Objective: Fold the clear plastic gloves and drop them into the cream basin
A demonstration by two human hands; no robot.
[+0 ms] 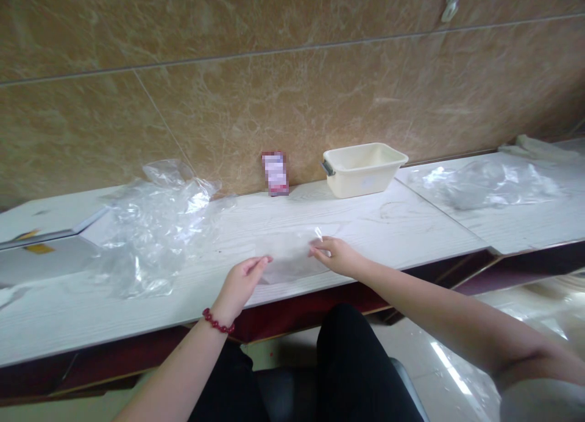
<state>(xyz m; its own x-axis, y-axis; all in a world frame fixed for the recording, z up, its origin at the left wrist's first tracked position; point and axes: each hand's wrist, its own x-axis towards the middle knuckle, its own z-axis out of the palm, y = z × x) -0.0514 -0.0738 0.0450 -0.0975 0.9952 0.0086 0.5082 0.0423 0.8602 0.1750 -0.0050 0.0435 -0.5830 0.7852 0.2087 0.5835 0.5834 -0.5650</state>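
Note:
A clear plastic bag (pixel 290 257) is stretched between my hands, just over the white table near its front edge. My left hand (pixel 244 282), with a red bead bracelet on the wrist, pinches its left side between thumb and finger. At the opposite side my right hand (pixel 336 254) has its fingertips closed on the bag near the upper corner. To the left of my left hand lies a loose heap of clear plastic bags (pixel 150 233). Whether the bag holds anything cannot be made out.
A cream plastic basin (pixel 363 172) with a grey handle stands by the wall. Left of it, a phone-like object (pixel 275 173) leans upright, its front blurred. More clear bags (pixel 489 184) lie at right. A white box (pixel 46 257) sits at far left.

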